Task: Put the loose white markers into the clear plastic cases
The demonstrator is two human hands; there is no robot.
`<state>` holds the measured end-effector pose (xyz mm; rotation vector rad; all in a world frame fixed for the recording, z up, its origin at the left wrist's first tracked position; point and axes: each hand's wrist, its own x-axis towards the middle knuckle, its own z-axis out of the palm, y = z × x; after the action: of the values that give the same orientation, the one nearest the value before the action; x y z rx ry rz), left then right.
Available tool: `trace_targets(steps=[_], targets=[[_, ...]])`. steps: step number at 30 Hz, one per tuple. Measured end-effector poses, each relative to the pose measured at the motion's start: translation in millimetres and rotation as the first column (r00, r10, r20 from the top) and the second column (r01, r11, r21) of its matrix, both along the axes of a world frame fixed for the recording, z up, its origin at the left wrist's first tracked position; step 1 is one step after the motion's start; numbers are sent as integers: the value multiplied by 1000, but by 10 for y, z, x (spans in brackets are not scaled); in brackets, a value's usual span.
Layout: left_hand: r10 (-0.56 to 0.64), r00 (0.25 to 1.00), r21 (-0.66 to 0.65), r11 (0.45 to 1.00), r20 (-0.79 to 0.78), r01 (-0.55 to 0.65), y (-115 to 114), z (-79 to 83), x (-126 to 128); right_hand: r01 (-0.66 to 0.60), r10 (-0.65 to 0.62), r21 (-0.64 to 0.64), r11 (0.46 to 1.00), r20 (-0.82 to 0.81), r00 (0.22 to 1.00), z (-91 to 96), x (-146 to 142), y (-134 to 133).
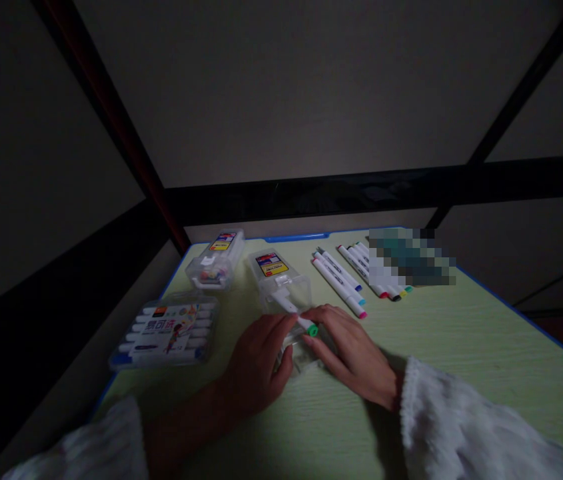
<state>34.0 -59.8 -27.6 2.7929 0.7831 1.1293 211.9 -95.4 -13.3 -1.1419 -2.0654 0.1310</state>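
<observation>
A clear plastic marker case [281,283] with a red and yellow label lies open in the middle of the pale green table [461,347]. My left hand [256,363] is curled around the case's near end, beside its open lid. My right hand [351,350] pinches a white marker with a green cap [306,325]. The marker's other end points into the case. Both my sleeves are white and fuzzy.
A second clear case [216,261] stands behind, to the left. A flat clear box of white markers [166,330] lies at the left edge. Several loose markers [356,273] with coloured caps lie in a row at the back right, next to a blurred patch.
</observation>
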Motion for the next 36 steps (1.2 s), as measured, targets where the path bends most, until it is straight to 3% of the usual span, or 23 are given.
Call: trace_targets(steps=[14,36], targets=[[8,1000,-10,1000,8,-8,6,-32,-5,3,-5,65,998,26,1000,-7,-1,8],[-30,999,-89,996,12,31,6,14,20,-41,40,-62,997,-8,999,-40,-3,34]])
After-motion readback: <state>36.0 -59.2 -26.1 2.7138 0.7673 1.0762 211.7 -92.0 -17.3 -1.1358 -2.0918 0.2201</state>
